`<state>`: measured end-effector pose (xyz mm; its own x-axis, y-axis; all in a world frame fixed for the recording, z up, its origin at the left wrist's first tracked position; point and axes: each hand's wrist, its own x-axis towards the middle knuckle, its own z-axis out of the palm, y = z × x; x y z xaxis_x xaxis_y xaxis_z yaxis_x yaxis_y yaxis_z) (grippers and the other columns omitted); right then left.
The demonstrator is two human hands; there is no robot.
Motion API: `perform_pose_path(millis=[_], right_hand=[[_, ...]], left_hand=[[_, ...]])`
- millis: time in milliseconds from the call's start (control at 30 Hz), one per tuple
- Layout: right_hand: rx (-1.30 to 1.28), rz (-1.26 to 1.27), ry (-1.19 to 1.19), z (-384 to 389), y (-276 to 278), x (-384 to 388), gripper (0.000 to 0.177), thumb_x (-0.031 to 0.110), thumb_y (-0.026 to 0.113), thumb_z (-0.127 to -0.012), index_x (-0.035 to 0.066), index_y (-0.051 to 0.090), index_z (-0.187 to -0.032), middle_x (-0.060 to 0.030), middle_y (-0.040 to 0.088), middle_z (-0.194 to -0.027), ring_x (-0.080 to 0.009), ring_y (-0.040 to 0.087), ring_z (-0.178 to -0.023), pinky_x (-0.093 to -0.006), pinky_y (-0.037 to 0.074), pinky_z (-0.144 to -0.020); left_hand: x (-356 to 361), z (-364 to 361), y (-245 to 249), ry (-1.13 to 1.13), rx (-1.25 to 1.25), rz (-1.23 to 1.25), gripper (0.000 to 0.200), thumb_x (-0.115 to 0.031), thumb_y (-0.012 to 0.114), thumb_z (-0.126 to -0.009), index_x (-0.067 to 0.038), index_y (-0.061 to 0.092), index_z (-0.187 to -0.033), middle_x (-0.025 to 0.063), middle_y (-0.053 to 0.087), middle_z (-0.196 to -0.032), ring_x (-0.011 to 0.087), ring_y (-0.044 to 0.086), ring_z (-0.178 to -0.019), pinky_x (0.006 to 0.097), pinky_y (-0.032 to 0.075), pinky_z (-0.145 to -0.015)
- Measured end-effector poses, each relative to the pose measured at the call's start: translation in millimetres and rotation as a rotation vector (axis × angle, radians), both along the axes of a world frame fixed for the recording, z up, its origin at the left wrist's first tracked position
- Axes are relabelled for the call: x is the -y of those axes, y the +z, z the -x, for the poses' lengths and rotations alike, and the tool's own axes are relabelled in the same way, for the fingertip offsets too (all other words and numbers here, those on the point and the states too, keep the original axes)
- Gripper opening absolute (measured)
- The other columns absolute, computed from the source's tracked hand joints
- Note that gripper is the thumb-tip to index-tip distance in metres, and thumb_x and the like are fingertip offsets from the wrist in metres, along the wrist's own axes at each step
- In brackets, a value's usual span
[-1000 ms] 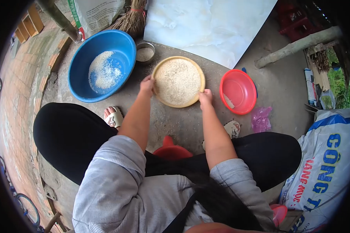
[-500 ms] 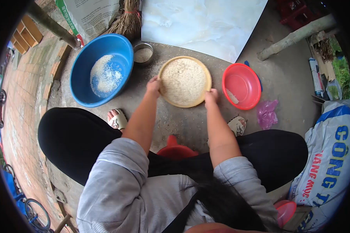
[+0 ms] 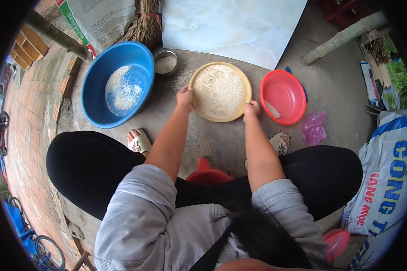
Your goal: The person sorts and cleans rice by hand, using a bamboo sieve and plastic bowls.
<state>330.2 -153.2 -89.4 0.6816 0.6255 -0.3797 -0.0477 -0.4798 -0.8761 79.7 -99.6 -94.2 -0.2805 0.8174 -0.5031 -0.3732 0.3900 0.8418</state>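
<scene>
My left hand (image 3: 184, 98) is closed on the left rim of a round yellow tray (image 3: 193, 105). My right hand (image 3: 252, 109) grips the same rim at the lower right. Pale, rice-like grains (image 3: 219, 90) cover the tray's base, hiding whether it is solid or mesh. To the left stands a large blue basin (image 3: 92, 97), with white grains (image 3: 122, 90) spread inside. A red basin (image 3: 291, 95) sits just right of the tray, holding a small patch of grains at its lower left.
A metal bowl (image 3: 172, 58) of grains stands beside the blue basin. Behind are a marbled white panel (image 3: 230, 29) and a straw broom (image 3: 144, 27). A pink plastic bag (image 3: 314, 128) lies right of my foot. A large printed sack (image 3: 384, 171) leans at the right.
Both hands have shifted the tray slightly to the right in view, and the grains in it have spread differently. The camera view has also moved a little.
</scene>
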Motion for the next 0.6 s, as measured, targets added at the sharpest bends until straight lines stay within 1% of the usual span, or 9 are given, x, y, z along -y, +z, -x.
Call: perform_pose_path(millis=[67, 133, 233, 267, 333, 433, 467, 533, 600], right_hand=[[0.0, 0.004, -0.091, -9.9, 6.9, 13.2, 0.024, -0.006, 0.056, -0.068, -0.001, 0.056, -0.091, -0.0124, 0.062, -0.089, -0.0201, 0.061, -0.076, -0.0319, 0.05, -0.069], [0.263, 0.082, 0.032, -9.1, -12.6, 17.7, 0.027, -0.003, 0.057, -0.067, -0.001, 0.057, -0.094, -0.0114, 0.063, -0.089, -0.0203, 0.061, -0.077, -0.0321, 0.049, -0.072], [-0.028, -0.06, 0.225, 15.9, -30.9, 11.5, 0.023, 0.0, 0.061, -0.072, -0.001, 0.055, -0.094, -0.0086, 0.062, -0.087, -0.0153, 0.059, -0.074, -0.0288, 0.047, -0.065], [-0.087, -0.039, 0.281, 26.6, -12.7, 11.3, 0.02, 0.0, 0.061, -0.073, 0.0, 0.055, -0.093, -0.0082, 0.061, -0.086, -0.0143, 0.058, -0.073, -0.0283, 0.047, -0.064], [0.006, 0.004, 0.301, 32.4, -8.1, 6.3, 0.02, -0.001, 0.06, -0.073, -0.001, 0.055, -0.093, -0.0083, 0.061, -0.085, -0.0144, 0.058, -0.071, -0.0283, 0.047, -0.064], [0.128, 0.074, 0.198, 20.0, -10.6, 5.9, 0.021, -0.003, 0.056, -0.071, -0.002, 0.055, -0.092, -0.0102, 0.062, -0.087, -0.0174, 0.059, -0.076, -0.0296, 0.047, -0.069], [0.083, 0.092, 0.129, 17.5, -2.7, 9.8, 0.025, -0.003, 0.056, -0.068, -0.002, 0.056, -0.093, -0.0113, 0.062, -0.089, -0.0191, 0.06, -0.079, -0.0311, 0.047, -0.073], [0.209, 0.217, 0.08, 12.9, -2.8, 14.0, 0.028, -0.002, 0.055, -0.067, -0.001, 0.056, -0.095, -0.012, 0.063, -0.089, -0.0202, 0.061, -0.08, -0.0318, 0.047, -0.075], [0.243, 0.221, 0.06, 15.7, -6.2, 12.4, 0.028, -0.002, 0.055, -0.066, 0.0, 0.057, -0.094, -0.0123, 0.063, -0.09, -0.0208, 0.061, -0.081, -0.0319, 0.047, -0.076]], left_hand=[[0.4, -17.3, 2.5, -0.132, 0.086, -0.048, 0.028, -0.01, 0.059, -0.082, -0.007, 0.059, -0.11, 0.0056, 0.062, -0.09, 0.0144, 0.058, -0.075, 0.0262, 0.047, -0.062], [1.0, -15.5, 33.0, -0.092, 0.028, -0.016, 0.023, -0.003, 0.054, -0.083, -0.002, 0.058, -0.106, 0.0076, 0.062, -0.088, 0.0166, 0.059, -0.076, 0.0285, 0.049, -0.069], [-6.4, 35.7, 16.3, -0.058, 0.103, 0.042, 0.021, -0.003, 0.051, -0.085, -0.001, 0.058, -0.104, 0.0096, 0.063, -0.089, 0.0191, 0.061, -0.078, 0.0316, 0.051, -0.068], [-7.3, 48.6, 4.7, -0.069, 0.119, 0.059, 0.02, -0.004, 0.051, -0.086, -0.001, 0.057, -0.104, 0.0101, 0.063, -0.09, 0.0198, 0.061, -0.079, 0.0326, 0.052, -0.068], [1.8, 48.3, 5.9, 0.009, 0.117, 0.084, 0.02, -0.004, 0.05, -0.086, 0.0, 0.057, -0.104, 0.0102, 0.062, -0.092, 0.0199, 0.061, -0.079, 0.0319, 0.051, -0.068], [6.3, 24.1, -6.6, 0.069, -0.022, 0.033, 0.024, -0.007, 0.054, -0.085, 0.0, 0.056, -0.108, 0.0085, 0.062, -0.093, 0.0163, 0.059, -0.079, 0.028, 0.048, -0.07], [5.7, 18.4, -6.3, -0.015, -0.037, 0.023, 0.025, -0.007, 0.056, -0.084, 0.0, 0.057, -0.108, 0.0078, 0.062, -0.092, 0.0149, 0.058, -0.079, 0.0267, 0.047, -0.07], [3.3, 6.9, -2.3, -0.112, -0.198, -0.027, 0.025, -0.007, 0.056, -0.083, -0.002, 0.058, -0.108, 0.0082, 0.063, -0.09, 0.0149, 0.058, -0.078, 0.0269, 0.047, -0.07], [-0.5, 6.7, 1.9, -0.133, -0.253, -0.007, 0.026, -0.007, 0.057, -0.082, -0.002, 0.058, -0.108, 0.008, 0.062, -0.091, 0.015, 0.058, -0.078, 0.0266, 0.047, -0.07]])
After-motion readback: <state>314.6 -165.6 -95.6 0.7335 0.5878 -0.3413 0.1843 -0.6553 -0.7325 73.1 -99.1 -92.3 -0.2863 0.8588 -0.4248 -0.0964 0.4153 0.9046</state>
